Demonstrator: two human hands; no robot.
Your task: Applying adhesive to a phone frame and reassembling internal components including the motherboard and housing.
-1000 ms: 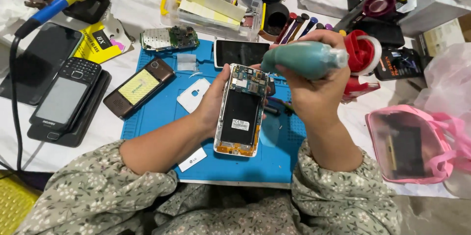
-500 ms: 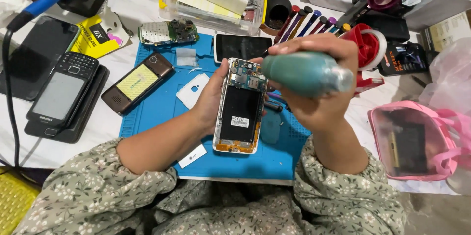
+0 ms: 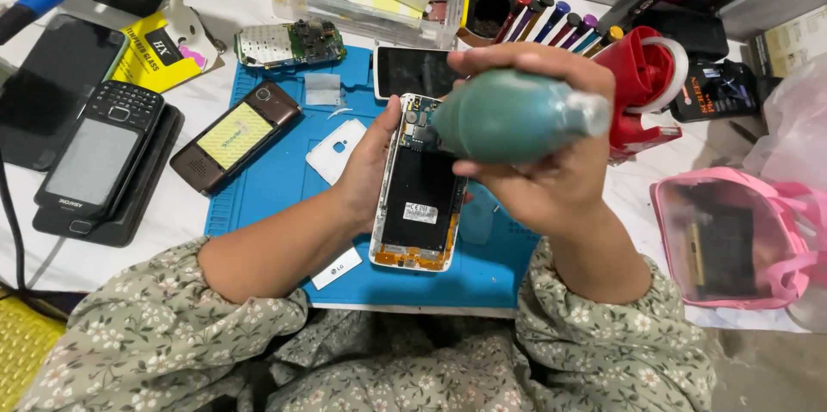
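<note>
On the bench's blue rubber work mat point(image 3: 276, 197), the left hand point(image 3: 370, 162) is curled around the edge of the opened black smartphone with its back cover off point(image 3: 419, 197). It holds the phone face-down just above the mat, long axis running away from the person. The right hand point(image 3: 551, 179) is wrapped tight round a teal rubber air-blower bulb point(image 3: 508, 115), nozzle aimed left at the phone's upper circuitry: dust-blowing, I judge, which next calls for a steady squeeze.

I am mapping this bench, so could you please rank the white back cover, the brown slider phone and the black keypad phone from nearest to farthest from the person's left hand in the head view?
1. White back cover: on the blue mat, just left of the left hand.
2. Brown slider phone: further left, at the mat's edge.
3. Black keypad phone: far left, off the mat.
</note>
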